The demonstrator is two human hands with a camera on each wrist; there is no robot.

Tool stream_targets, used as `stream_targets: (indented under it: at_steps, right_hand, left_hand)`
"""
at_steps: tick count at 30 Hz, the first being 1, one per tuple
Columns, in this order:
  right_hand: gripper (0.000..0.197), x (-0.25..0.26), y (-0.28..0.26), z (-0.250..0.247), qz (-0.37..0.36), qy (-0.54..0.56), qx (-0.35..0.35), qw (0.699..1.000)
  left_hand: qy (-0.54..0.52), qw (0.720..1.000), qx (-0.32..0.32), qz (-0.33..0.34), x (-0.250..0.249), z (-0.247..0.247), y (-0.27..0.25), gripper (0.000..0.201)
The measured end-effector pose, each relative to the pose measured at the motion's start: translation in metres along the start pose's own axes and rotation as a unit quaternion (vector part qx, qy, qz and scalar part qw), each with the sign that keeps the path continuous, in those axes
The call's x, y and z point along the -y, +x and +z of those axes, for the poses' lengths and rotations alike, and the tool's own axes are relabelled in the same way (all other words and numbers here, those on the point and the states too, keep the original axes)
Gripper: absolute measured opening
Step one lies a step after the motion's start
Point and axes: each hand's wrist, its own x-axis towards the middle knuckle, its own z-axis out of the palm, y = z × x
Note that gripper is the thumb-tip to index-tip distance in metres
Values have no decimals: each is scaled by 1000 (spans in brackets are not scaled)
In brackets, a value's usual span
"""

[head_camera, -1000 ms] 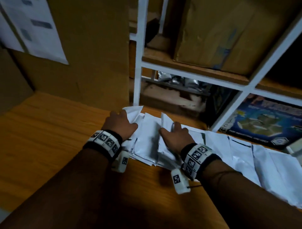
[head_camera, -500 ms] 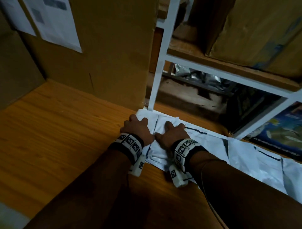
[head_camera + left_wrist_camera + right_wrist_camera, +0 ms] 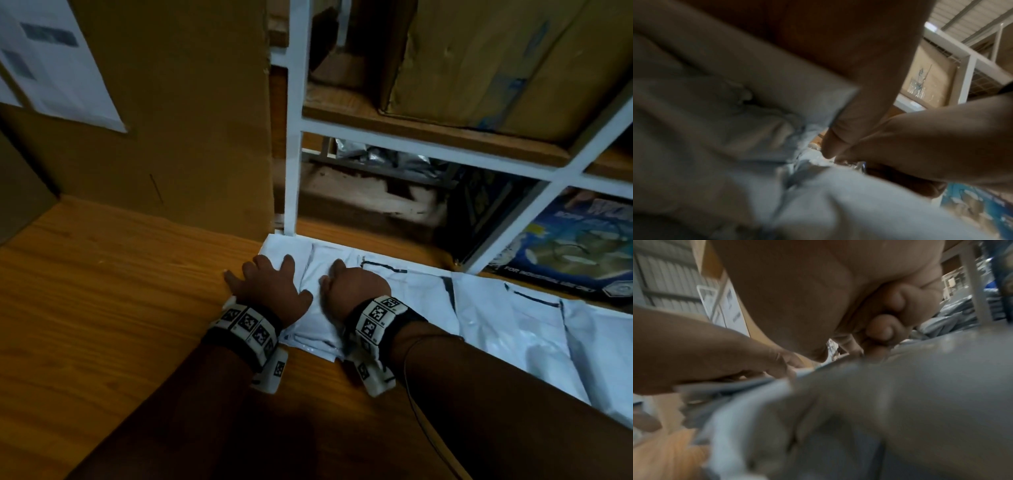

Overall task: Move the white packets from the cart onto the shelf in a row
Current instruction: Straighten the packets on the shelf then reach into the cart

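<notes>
A small stack of white packets point(image 3: 318, 318) lies flat on the wooden shelf board point(image 3: 102, 291), at the left end of a row of white packets point(image 3: 513, 325) that runs off to the right. My left hand point(image 3: 263, 274) lies flat on the stack's left edge with fingers spread. My right hand point(image 3: 346, 281) sits on the stack just beside it. In the right wrist view its fingers point(image 3: 885, 331) are curled in, knuckles down on the packet point(image 3: 900, 402), with nothing seen inside them. In the left wrist view my thumb point(image 3: 840, 129) points down at the crumpled packets point(image 3: 715, 129).
A white upright post point(image 3: 294, 171) stands just behind the stack. A tall cardboard box point(image 3: 188, 120) walls the back left. Behind the row are a blue printed box point(image 3: 575, 253) and a higher shelf bearing a carton point(image 3: 496, 61). Bare wood stretches left and toward me.
The fanned packets have been pushed together and flattened against the white post. Both hands moved closer together, and the right hand's fingers curled in.
</notes>
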Motion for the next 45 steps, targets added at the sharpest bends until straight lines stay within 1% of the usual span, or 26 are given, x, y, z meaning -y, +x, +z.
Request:
stream_targets:
  at_steps: [2,4,7,10,13,15,19,23,25,27,31,34,35,37,39,42,44,45]
  right_hand:
    - [53,-6,-10,-7,-6,24,-9,1000]
    - [48,-15,-21,-14,-4,47,-14,999]
    - [52,-34,-39,-27,7,78,-12,997]
    - [55,-59,-61,-43,18,111,-36,993]
    - [50,-96,-86,-57,40,128,-55,989]
    - [45,-132,-104,-65,75,142,-63,985]
    - [43,-218,-146,-80,134,195,-83,968]
    - [41,-319,-197,-91,188,223,-126,948]
    - [42,-375,-223,-90,213,232,-131,940]
    - [41,-432,-251,-85,246,254,-132,926]
    - [40,-551,-299,-58,322,299,-140,887]
    - [43,-637,-332,-28,370,329,-133,859]
    - [44,-666,-342,-15,391,342,-125,845]
    - [43,-721,-359,10,426,355,-105,826]
    - [41,-772,-373,41,466,361,-87,803]
    - [39,-833,-387,88,505,359,-61,782]
    - [44,-860,-389,121,526,361,-28,769]
    - [46,-868,-387,137,538,361,-15,762]
  left_hand:
    - [-3,1000,-22,10,-4,-7,-5,88]
    - [-6,999,-33,34,-10,-16,-12,85]
    - [-11,996,-31,84,-26,-28,-25,78]
    - [-33,990,-19,137,-55,-43,-42,77]
    - [-53,978,-34,200,-98,-56,-62,69]
    - [-73,965,-46,247,-134,-63,-75,65]
    - [-105,935,-41,336,-219,-76,-107,67]
    - [-111,902,-33,416,-323,-84,-149,54]
    - [-108,887,-24,448,-380,-85,-171,51]
    - [-100,873,1,477,-439,-82,-194,50]
    - [-65,843,47,531,-555,-68,-244,53]
    - [-43,818,77,569,-634,-53,-280,43]
    - [-44,810,88,578,-660,-44,-291,42]
    - [-36,800,116,588,-710,-27,-315,46]
    - [6,790,147,595,-757,-4,-333,49]
    - [88,784,185,586,-823,39,-349,51]
    - [145,769,218,584,-858,65,-357,51]
    - [174,760,238,580,-872,78,-361,45]
